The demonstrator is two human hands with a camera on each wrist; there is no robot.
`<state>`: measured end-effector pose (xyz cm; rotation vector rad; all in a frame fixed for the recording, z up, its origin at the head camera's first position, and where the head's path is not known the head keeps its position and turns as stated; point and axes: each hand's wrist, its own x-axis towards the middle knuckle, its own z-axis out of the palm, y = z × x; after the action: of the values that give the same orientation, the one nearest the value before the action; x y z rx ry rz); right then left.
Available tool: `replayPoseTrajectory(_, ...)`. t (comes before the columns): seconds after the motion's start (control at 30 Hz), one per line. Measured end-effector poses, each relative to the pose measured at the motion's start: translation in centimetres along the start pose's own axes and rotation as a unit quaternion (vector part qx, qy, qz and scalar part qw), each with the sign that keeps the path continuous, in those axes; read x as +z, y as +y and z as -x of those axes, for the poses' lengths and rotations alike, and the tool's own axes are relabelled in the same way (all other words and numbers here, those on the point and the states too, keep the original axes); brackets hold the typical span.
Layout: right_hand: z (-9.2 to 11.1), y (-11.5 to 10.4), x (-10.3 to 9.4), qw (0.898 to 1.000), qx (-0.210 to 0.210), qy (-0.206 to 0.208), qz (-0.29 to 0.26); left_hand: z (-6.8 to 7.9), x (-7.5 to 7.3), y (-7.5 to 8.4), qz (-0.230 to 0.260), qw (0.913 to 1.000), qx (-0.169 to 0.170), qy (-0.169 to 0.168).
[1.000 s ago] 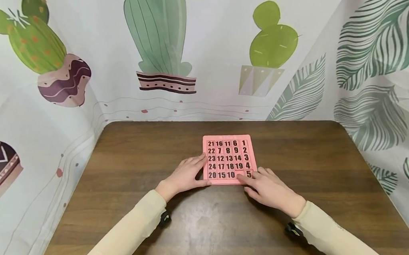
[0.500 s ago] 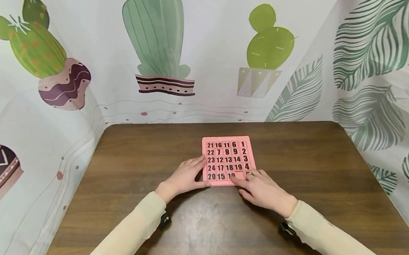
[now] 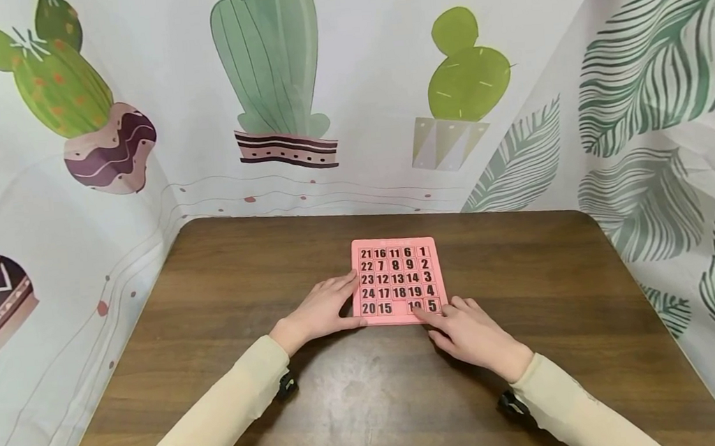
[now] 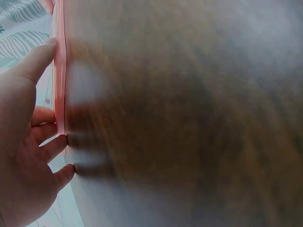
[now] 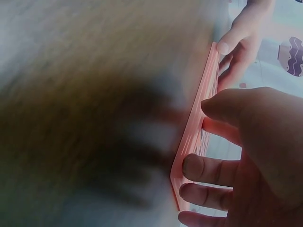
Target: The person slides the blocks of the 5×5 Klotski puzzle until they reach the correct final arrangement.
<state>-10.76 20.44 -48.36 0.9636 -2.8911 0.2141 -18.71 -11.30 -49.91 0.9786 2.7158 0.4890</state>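
A pink number slide puzzle lies flat on the table, its black-numbered tiles in rows. My left hand holds its near left corner, thumb at the front edge and fingers along the left side; the left wrist view shows the fingertips against the pink side wall. The index finger of my right hand touches the tile marked 10 in the nearest row, partly covering it. Left of that tile is the blank space, beside 15. In the right wrist view my right thumb and other fingers are spread near the puzzle's edge.
The brown wooden table extends around the puzzle on all sides. A white cloth printed with cacti and leaves hangs behind and beside it. Both forearms wear pale sleeves with a black wrist device.
My right index finger went left onto tile 10, then back right; tile 10 has slid one place right, so the blank space moved left. My left hand stays at the puzzle's corner.
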Motion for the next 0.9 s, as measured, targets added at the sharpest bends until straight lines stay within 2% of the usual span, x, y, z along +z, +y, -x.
replayPoseTrajectory(0.27, 0.1, 0.2, 0.0, 1.0, -0.006, 0.01, 0.003, 0.0, 0.0, -0.1, -0.002, 1.0, -0.001, -0.001)
replayPoseTrajectory(0.5, -1.5, -1.0, 0.0, 1.0, -0.028, 0.013, -0.002, 0.0, 0.1, 0.0, -0.009, 1.0, 0.002, -0.001)
replayPoseTrajectory(0.9, -3.9, -3.0, 0.4, 0.997, -0.069, 0.022, 0.027, 0.2, 0.0, 0.1, 0.0, 1.0, 0.003, 0.005)
